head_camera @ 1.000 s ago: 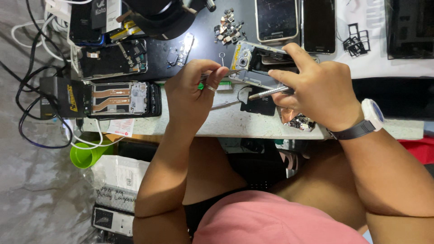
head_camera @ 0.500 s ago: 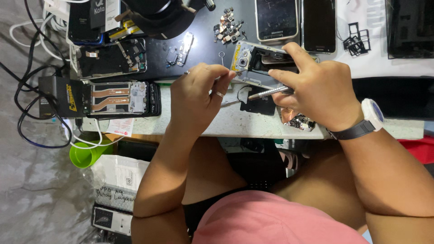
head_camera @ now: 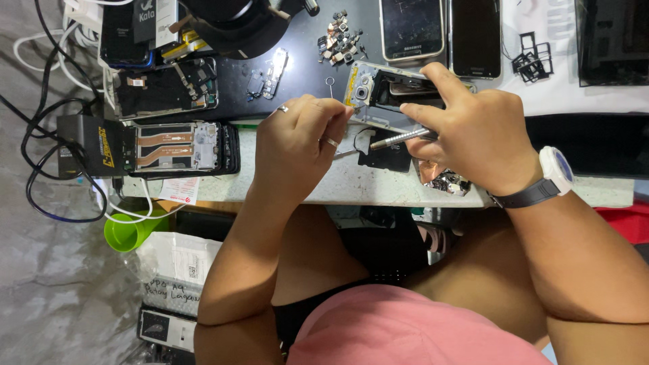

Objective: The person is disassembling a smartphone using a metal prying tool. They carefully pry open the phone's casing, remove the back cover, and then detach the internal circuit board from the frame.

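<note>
From the head view, the person looks down at a tabletop [head_camera: 324, 186] full of phone parts.

The right hand [head_camera: 473, 138] grips an opened phone [head_camera: 378, 88] with its back cover off, near the far middle of the tabletop. A finger lies across the top of the phone. The same hand also holds a thin silver tool [head_camera: 399, 139], and its tip points toward the left hand. So the fingers of the right hand are closed around the phone and the tool. A white watch [head_camera: 558, 172] sits on that wrist.

The left hand [head_camera: 297, 145] is just beside the phone. Its fingers are curled in tight, with the tips close to the phone's edge. You cannot tell if they pinch anything small.

To the left lies another opened phone [head_camera: 182, 147] with orange strips inside. Farther back sit two whole phones [head_camera: 439, 30] side by side and a little pile of tiny metal parts [head_camera: 338, 37]. A green cup [head_camera: 132, 233] stands below the tabletop, near some black cables [head_camera: 40, 182].
</note>
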